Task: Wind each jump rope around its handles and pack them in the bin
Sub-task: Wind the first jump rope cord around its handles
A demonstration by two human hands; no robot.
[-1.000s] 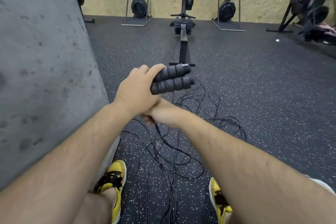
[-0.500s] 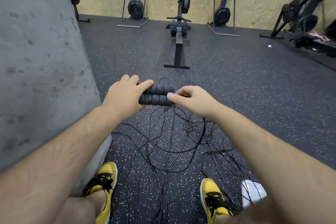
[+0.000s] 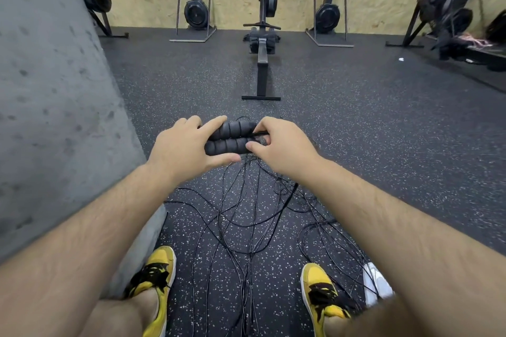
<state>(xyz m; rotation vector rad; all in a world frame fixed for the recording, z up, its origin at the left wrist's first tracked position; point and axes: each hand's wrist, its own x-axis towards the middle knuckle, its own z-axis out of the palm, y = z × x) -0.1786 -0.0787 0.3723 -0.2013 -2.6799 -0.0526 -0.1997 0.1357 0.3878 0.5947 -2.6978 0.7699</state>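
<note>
Speckled gym floor [image 3: 356,145], left hand [image 3: 189,149] gripping paired foam handles [image 3: 231,138] (side by side), right hand [image 3: 284,146] pinching rope [image 3: 260,133] at their end

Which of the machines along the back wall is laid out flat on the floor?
The middle rowing machine, with its rail running toward the hands; the other machines beside it stand folded upright.

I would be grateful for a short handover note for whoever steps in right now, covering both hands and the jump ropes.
Left hand: grips the two foam handles, held side by side.
Right hand: pinches the cord at the handles' right end.
Loose ropes: tangled on the floor between the yellow shoes.
Done: handles paired; no winding visible on them yet.
Left: wind this rope, pack it, then do the rest. No bin is in view.
</note>
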